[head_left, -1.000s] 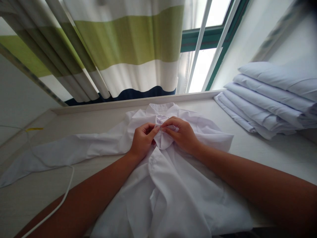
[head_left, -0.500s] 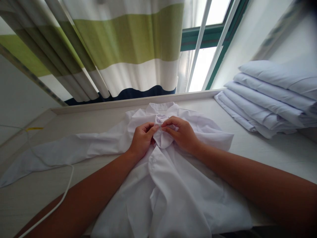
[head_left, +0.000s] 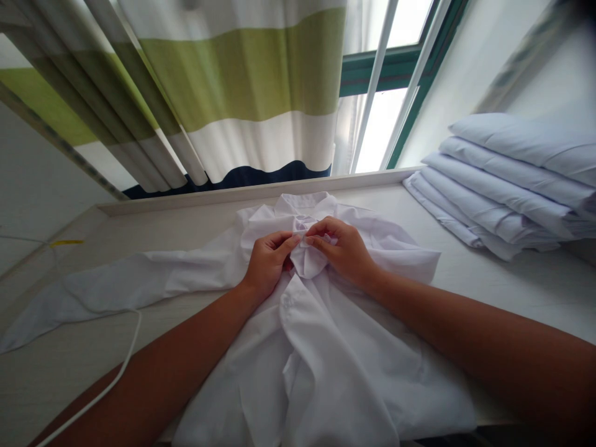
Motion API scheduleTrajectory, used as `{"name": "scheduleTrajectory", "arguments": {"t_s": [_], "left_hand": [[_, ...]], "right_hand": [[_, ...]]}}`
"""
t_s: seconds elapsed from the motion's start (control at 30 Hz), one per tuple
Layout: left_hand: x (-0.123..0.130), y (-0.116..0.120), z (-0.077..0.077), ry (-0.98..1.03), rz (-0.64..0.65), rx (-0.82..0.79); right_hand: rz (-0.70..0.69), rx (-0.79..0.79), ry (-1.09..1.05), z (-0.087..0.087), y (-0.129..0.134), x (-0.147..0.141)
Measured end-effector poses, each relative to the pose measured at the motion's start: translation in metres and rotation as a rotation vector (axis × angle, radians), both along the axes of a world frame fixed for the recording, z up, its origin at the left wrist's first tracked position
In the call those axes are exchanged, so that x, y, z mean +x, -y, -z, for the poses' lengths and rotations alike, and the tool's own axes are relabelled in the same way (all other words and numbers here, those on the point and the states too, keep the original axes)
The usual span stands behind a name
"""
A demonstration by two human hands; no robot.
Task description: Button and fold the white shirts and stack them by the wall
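A white long-sleeved shirt [head_left: 335,347] lies spread on the table, its collar [head_left: 305,201] toward the window and its lower front hanging open toward me. My left hand [head_left: 270,257] pinches the front edge of the shirt below the collar between thumb and fingers. Close beside it, my right hand [head_left: 342,248] grips the same bunched front edge with thumb and forefinger. The fingertips of both hands almost meet there. Whether a button sits between them is too small to make out. One sleeve [head_left: 186,270] stretches out to the left; the other is folded at the right.
A stack of folded white shirts [head_left: 507,180] stands on the right of the table [head_left: 372,192]. A thin white cable [head_left: 133,344] crosses the left side, over my left forearm. Behind the table's raised back edge hang striped curtains [head_left: 242,74] and a barred window [head_left: 395,105].
Almost nothing differs. Both hands keep their pinch on the shirt's front, with only a slight shift of the fingers.
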State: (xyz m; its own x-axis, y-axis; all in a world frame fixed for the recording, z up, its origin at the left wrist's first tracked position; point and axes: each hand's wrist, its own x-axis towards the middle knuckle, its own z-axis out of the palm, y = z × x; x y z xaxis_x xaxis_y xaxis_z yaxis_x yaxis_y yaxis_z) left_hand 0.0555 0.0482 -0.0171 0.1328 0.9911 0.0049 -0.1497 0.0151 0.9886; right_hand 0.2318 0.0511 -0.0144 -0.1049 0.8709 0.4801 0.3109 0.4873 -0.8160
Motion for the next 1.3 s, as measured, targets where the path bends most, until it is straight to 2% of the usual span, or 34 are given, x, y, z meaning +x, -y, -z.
{"name": "scheduleTrajectory", "arguments": {"t_s": [0.13, 0.33, 0.7, 0.97, 1.3], "left_hand": [[-0.0004, 0.0001, -0.0003, 0.002, 0.014, 0.002], [-0.0009, 0.0004, 0.0000, -0.010, 0.017, 0.022], [-0.0033, -0.0017, -0.0023, -0.034, 0.110, 0.003], [-0.0035, -0.0031, 0.0010, -0.059, 0.090, -0.001], [-0.0027, -0.0031, -0.0004, -0.139, 0.108, 0.030]], "right_hand": [[0.000, -0.059, -0.034, 0.0036, -0.0040, 0.0018], [-0.005, -0.065, -0.008, 0.0060, -0.0063, 0.0026], [-0.022, -0.097, 0.014, 0.0073, -0.0056, 0.0017], [-0.040, -0.001, 0.071, 0.0049, -0.0039, 0.0006], [-0.034, -0.006, 0.098, 0.0075, -0.0053, 0.0008]]}}
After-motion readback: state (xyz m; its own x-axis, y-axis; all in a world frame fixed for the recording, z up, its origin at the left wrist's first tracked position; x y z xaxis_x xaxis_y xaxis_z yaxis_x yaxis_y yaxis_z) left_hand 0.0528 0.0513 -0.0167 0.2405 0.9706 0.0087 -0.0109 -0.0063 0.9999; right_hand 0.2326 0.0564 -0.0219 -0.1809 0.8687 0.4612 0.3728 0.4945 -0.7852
